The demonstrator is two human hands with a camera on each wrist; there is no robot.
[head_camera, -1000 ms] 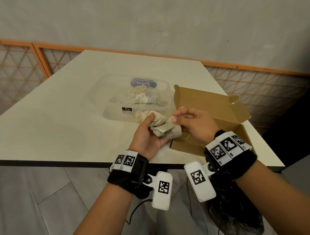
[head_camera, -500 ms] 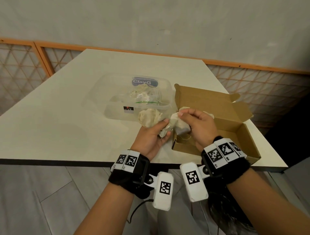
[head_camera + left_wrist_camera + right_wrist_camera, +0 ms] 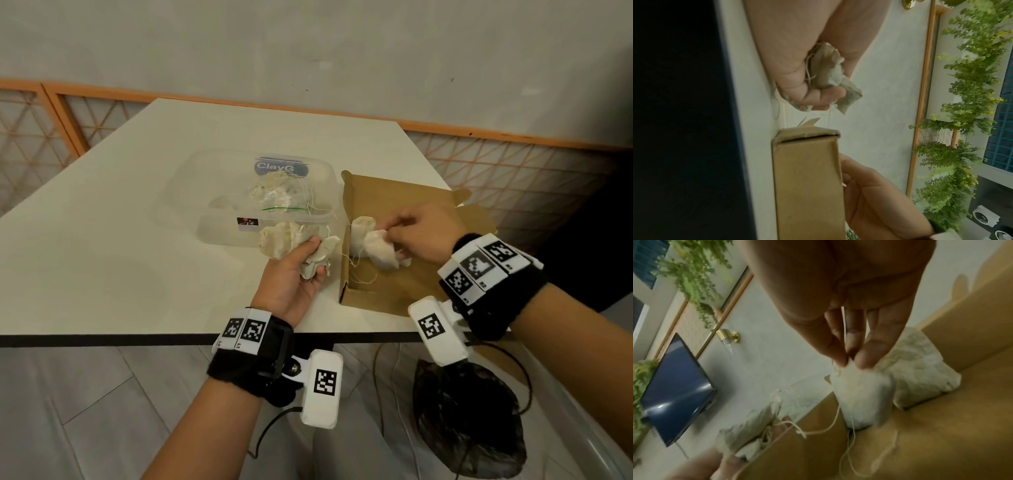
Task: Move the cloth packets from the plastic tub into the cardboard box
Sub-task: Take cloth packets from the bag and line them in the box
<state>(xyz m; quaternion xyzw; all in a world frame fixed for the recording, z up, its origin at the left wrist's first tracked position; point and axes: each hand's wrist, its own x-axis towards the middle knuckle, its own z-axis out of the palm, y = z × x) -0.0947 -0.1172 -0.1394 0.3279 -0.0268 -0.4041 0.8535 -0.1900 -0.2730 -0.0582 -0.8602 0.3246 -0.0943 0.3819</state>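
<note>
Head view showed the job roughly midway. One cloth packet (image 3: 359, 233) was already laid inside the cardboard box (image 3: 411, 284), and a second packet (image 3: 380, 251) was being lowered in beside it, pinched at its top by the right hand (image 3: 419, 236) fingertips (image 3: 865, 360). A bunch of packets (image 3: 294, 245) was gripped in the curled left hand (image 3: 291, 277) between tub and box. More packets (image 3: 274, 195) were left in the plastic tub (image 3: 219, 233), so a fair bit remained.
</note>
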